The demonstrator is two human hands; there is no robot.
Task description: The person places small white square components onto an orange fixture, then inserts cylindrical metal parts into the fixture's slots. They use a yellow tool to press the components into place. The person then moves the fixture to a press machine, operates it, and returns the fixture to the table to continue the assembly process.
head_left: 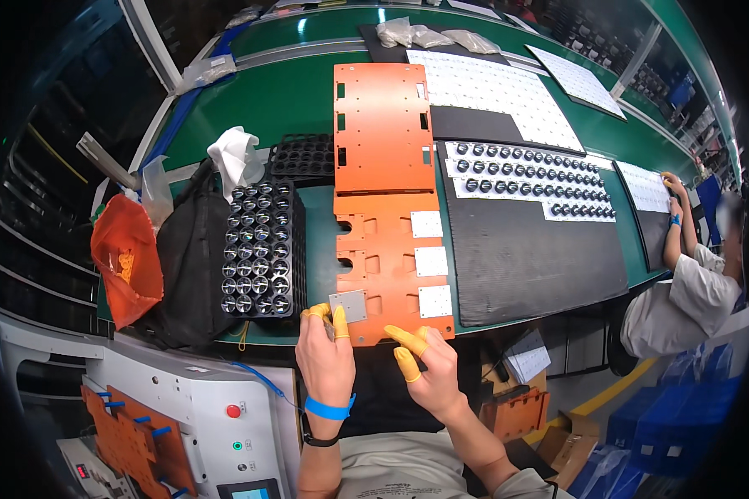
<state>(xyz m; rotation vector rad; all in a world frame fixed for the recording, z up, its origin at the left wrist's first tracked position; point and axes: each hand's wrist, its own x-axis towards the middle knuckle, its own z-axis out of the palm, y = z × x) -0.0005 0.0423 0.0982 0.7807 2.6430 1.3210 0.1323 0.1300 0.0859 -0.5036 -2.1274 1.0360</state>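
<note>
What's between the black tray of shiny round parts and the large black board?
Head view: the orange fixture, three white square plates along its right side; green tabletop strip to its left.

— How is the worktop (317,241) coloured?
— Green; by its front edge, orange is shown by the fixture (391,289), grey by the small plate (349,305), yellow by the finger cots (407,339), black by the tray (300,249).

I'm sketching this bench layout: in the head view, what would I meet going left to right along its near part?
Orange-red bag → black bag → black tray of shiny round parts → orange fixture → large dark board → smaller dark board.
</note>
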